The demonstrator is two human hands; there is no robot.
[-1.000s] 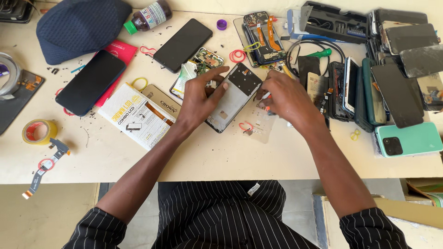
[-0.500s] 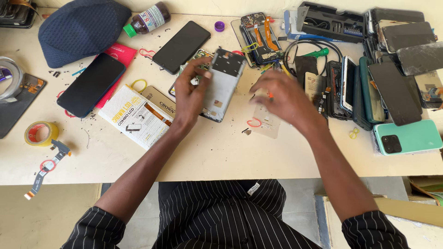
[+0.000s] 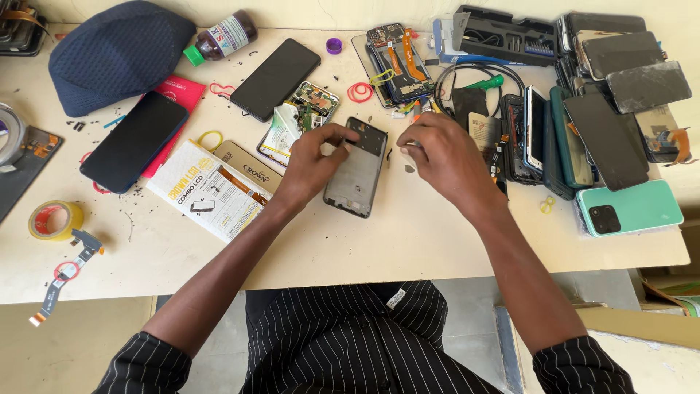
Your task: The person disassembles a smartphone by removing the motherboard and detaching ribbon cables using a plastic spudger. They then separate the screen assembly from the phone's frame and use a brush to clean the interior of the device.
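Phone frame (image 3: 357, 168) now lower, left hand (image 3: 313, 160) fingers gripping its top edge; right hand (image 3: 445, 157) fingers pinched beside.

A pale cream tabletop (image 3: 437, 241) carries everything. At its far left corner lies a dark blue cloth cap (image 3: 117, 51), with a brown bottle with a green cap (image 3: 222, 35) beside it. A yellow roll of tape (image 3: 55, 219) sits near the left edge. A white printed box (image 3: 208, 191) lies left of centre, and an opened dark phone frame (image 3: 357, 166) at the centre. A mint-green phone (image 3: 631, 208) rests near the right edge, below stacked dark phones (image 3: 605, 109).
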